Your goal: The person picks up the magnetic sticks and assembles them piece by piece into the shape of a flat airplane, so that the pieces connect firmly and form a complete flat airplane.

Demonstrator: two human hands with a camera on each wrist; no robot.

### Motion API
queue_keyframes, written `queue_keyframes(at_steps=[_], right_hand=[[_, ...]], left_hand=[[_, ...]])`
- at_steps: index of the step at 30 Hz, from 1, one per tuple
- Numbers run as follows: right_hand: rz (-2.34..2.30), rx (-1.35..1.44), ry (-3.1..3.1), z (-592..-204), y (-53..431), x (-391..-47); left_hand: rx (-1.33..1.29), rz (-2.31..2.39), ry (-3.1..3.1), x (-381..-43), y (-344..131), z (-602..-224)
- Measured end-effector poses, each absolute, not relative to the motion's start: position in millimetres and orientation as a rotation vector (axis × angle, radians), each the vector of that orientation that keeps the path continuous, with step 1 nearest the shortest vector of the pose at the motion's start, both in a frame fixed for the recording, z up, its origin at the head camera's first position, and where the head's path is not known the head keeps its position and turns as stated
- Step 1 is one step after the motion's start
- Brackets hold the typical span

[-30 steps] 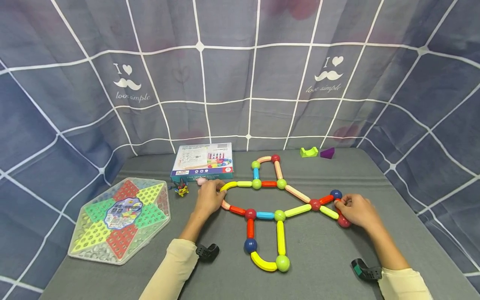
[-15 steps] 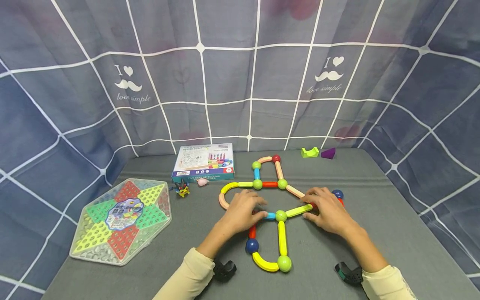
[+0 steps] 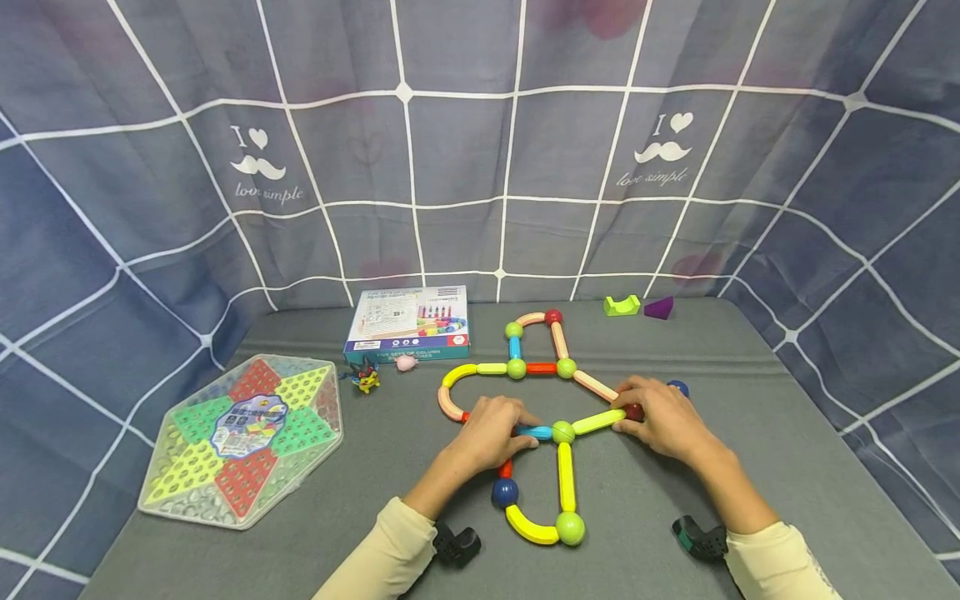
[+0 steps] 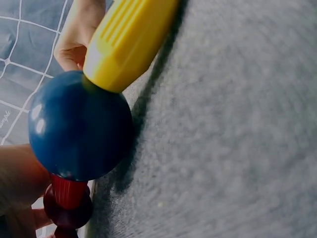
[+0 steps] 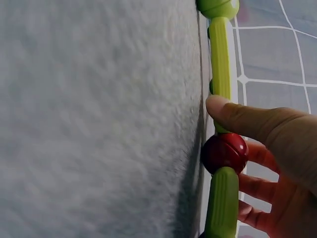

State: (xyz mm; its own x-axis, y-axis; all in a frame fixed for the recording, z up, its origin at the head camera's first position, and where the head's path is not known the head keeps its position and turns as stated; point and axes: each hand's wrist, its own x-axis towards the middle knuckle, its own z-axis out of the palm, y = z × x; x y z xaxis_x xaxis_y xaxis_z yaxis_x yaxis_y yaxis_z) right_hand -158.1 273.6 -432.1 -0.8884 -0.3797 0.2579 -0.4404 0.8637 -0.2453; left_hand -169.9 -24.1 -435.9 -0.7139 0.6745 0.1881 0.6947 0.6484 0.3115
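A flat figure of magnetic rods and balls lies on the grey table. With thumb and forefinger my left hand (image 3: 491, 432) pinches the blue rod (image 3: 537, 432); the hand hides the red ball beside it. Below is a dark blue ball (image 4: 79, 126) joined to a curved yellow rod (image 4: 131, 42). My right hand (image 3: 660, 419) holds the yellow-green rod (image 5: 221, 59) by its end at a dark red ball (image 5: 225, 152), thumb on the near side and fingers behind. A green ball (image 3: 563, 432) links the two held rods. The right hand covers most of the figure's right end.
At left lies a hexagonal Chinese checkers board (image 3: 247, 433). A toy box (image 3: 408, 323) stands at the back, with a small figurine (image 3: 366, 377) and a pink piece (image 3: 406, 362) before it. Green (image 3: 622, 306) and purple (image 3: 659, 307) blocks sit at the back right.
Both hands have come inward from the figure's outer ends. The left left the curved rods and now grips the blue rod; the right left the far right end and now grips the yellow-green rod.
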Motion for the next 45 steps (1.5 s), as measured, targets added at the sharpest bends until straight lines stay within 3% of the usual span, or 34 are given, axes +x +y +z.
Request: queue_keyframes(at_steps=[15, 24, 34, 45], right_hand=[[0.499, 0.605, -2.869, -427.9, 272.2, -158.1], [0.538, 0.635, -2.856, -428.4, 267.1, -151.1], [0.504, 0.647, -2.861, -426.8, 268.2, -151.5], [0.502, 0.662, -2.862, -428.9, 267.9, -151.9]], left_hand=[[-1.080, -0.561, -2.782, -167.7, -20.5, -438.4], [-1.250, -0.557, -2.764, -164.5, -4.7, -430.7], [-1.247, -0.537, -2.806, -167.0, 3.2, -428.5], [-1.074, -0.354, -2.849, -202.7, 14.7, -408.3]])
